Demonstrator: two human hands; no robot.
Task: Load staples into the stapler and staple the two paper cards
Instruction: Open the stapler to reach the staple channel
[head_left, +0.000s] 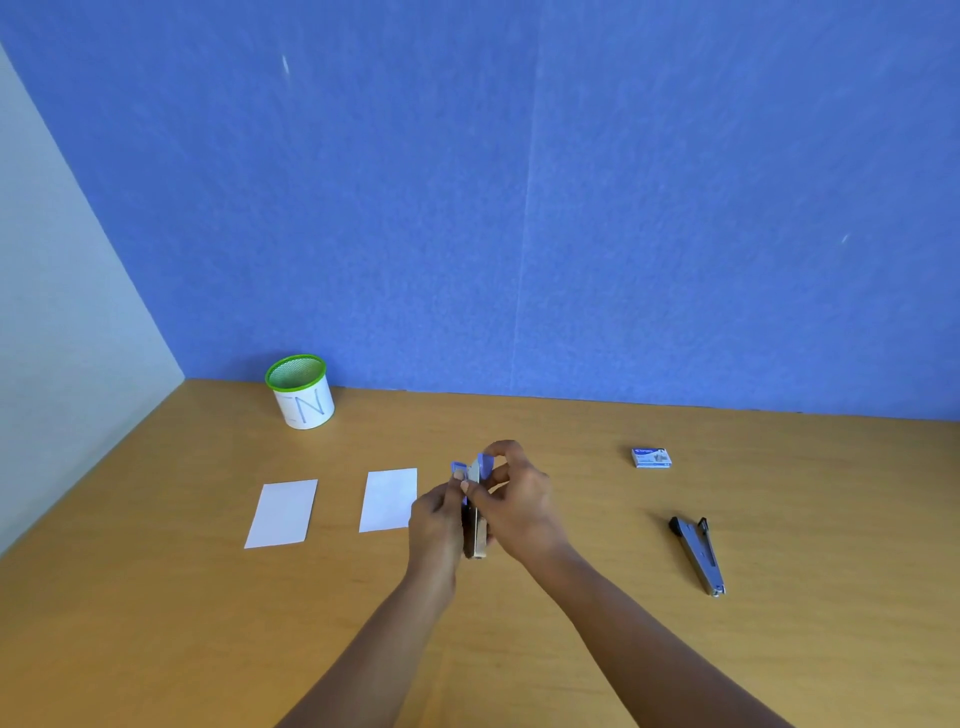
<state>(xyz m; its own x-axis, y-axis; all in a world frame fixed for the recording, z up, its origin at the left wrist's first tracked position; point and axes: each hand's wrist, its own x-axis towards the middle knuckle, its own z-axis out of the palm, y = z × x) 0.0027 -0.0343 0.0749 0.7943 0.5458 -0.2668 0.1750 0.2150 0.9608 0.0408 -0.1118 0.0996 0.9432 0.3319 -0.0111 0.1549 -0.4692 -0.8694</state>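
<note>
Left grip (436, 519) clamps the stapler (475, 543) body; right grip (519, 504) pinches its blue top. Best to swing it fully open, then fetch the staple box (651, 457) right of both.

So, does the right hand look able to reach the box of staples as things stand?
Probably yes, once it lets go: the right hand grips the blue stapler with the left hand, but bare table lies between it and the box of staples.

Stapler (475, 540) mostly hidden between hands (436, 522) (519, 506); staple box (651, 458) print too small to read
</note>
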